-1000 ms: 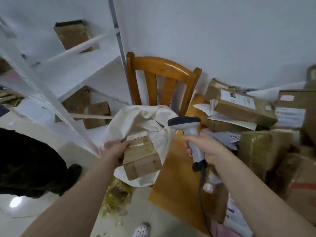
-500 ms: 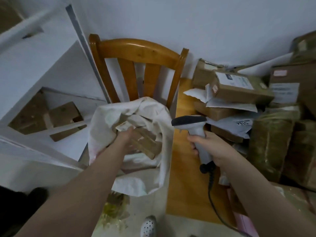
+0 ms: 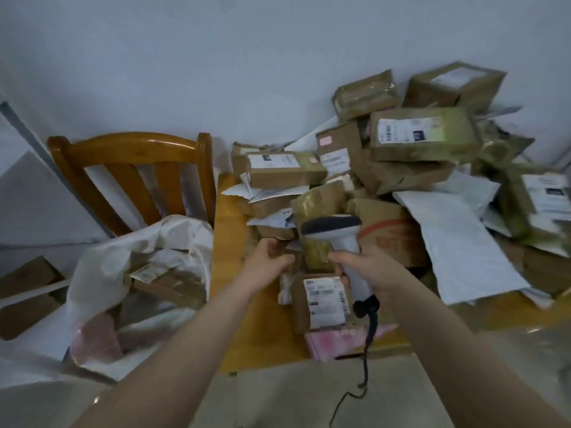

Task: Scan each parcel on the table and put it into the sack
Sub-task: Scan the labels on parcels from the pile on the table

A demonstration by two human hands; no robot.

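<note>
the right hand (image 3: pixel 370 273) has its fingers (image 3: pixel 340 257) wrapped tight around the pale handle of a barcode scanner (image 3: pixel 335 230). the scanner's dark head sits just above those fingers and faces the heap of parcels (image 3: pixel 417 143), and its black cable (image 3: pixel 367 344) hangs below the palm. the left hand (image 3: pixel 262 267) hovers just left of the scanner, fingers (image 3: pixel 282 259) curled toward the thumb — blur hides whether they pinch anything or only brush the small brown parcel (image 3: pixel 276 232) just beyond their tips. just below both sets of fingers a brown box with a white barcode label (image 3: pixel 324 299) lies face up on the wooden table (image 3: pixel 234 242), with a pink mailer (image 3: pixel 343 338) nearer the table edge. well left of the left hand's fingers the white sack (image 3: pixel 123 267) slumps open on the seat of a wooden chair (image 3: pixel 129 149) — a taped brown parcel (image 3: pixel 173 285) lies inside its mouth. right of the gripping fingers a big white poly mailer (image 3: pixel 463 248) slopes off the pile.
</note>
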